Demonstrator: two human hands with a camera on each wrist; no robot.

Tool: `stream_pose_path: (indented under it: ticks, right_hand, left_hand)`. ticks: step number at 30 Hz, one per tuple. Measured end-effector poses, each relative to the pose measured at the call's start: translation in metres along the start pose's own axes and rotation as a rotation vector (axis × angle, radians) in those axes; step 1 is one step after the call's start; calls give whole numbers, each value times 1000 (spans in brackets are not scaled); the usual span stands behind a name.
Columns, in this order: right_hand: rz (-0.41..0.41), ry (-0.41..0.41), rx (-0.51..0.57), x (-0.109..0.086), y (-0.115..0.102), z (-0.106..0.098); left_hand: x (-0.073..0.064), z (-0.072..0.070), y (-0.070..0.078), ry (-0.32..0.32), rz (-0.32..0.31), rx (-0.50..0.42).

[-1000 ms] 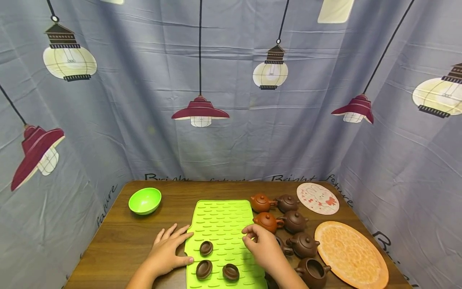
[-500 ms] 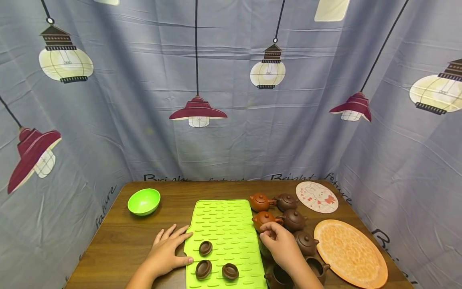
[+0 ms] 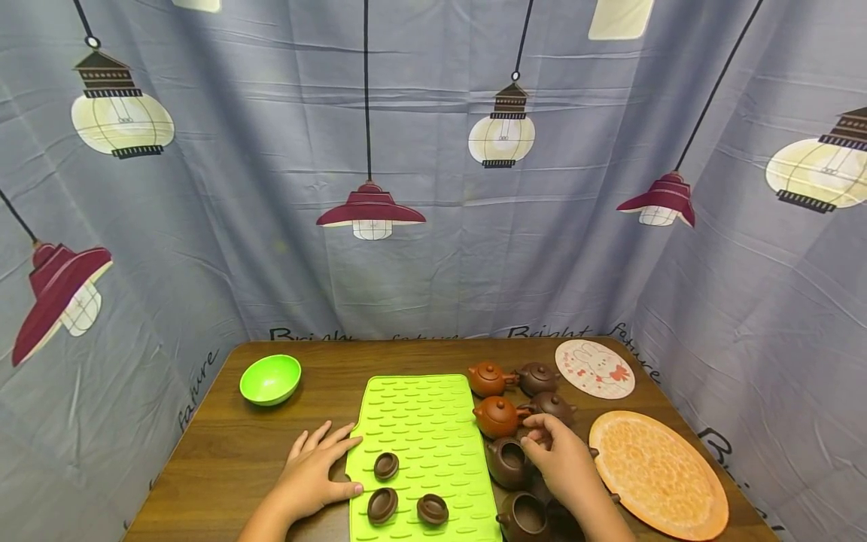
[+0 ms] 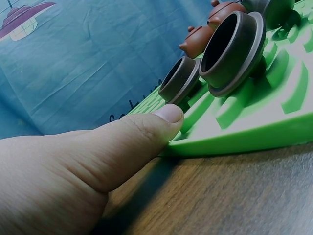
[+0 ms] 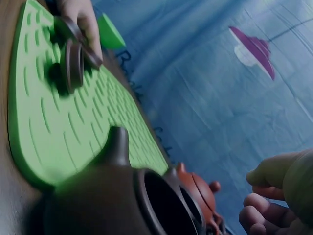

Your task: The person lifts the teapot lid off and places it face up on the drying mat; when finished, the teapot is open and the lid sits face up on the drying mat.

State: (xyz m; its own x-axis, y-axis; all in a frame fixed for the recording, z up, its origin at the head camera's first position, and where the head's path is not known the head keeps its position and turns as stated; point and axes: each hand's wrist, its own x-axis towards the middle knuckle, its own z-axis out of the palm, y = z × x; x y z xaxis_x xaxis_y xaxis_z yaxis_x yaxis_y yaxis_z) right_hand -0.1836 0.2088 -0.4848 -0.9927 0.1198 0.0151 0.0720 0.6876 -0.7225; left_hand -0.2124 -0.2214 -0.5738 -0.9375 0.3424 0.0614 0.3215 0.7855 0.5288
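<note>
My left hand (image 3: pixel 318 470) lies with fingers spread on the left edge of the green mat (image 3: pixel 420 406), thumb at its rim. Three dark brown teapot lids lie upside down on the mat: one lid (image 3: pixel 386 466) farther back, another lid (image 3: pixel 382 505) near the thumb, a third lid (image 3: pixel 432 510) to the right. My right hand (image 3: pixel 558 455), fingers loosely bent, hovers over the dark teapots and hides one of them. Nothing shows between its fingertips (image 5: pixel 254 208) in the right wrist view. Lidless brown teapots, one teapot (image 3: pixel 509 462) and another teapot (image 3: pixel 525 518), stand left of it.
Two orange teapots (image 3: pixel 497 416) and lidded dark teapots (image 3: pixel 538 379) stand behind the right hand. An orange-brown oval mat (image 3: pixel 660 474) and a rabbit-print mat (image 3: pixel 596 369) lie on the right. A green bowl (image 3: pixel 271 380) sits back left on the wooden table (image 3: pixel 203 459).
My right hand has moved right from over the mat's edge to above the dark teapots, uncovering the lidless ones on the left. The left hand and the lids keep their places.
</note>
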Motion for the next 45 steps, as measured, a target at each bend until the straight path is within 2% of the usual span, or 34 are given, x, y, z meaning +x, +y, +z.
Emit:
stream_pose_path:
  ticks: [9,16,26,35,45]
  right_hand:
    - [-38,36,-108,5,20,-14]
    - [-9,3,-94,6,35,-22]
    - [-5,-32,-147,9,53,-35]
    - [10,15,-178,12,65,-40]
    - [28,31,-199,15,74,-39]
  left_hand:
    - [1,-1,-2,-1,-15,-2]
    - [1,-1,-3,-10,-15,-9]
    - [1,1,-2,-12,-12,-6]
    - [0,2,-2,-11,-12,5]
    - [2,2,-2,-9,-13,7]
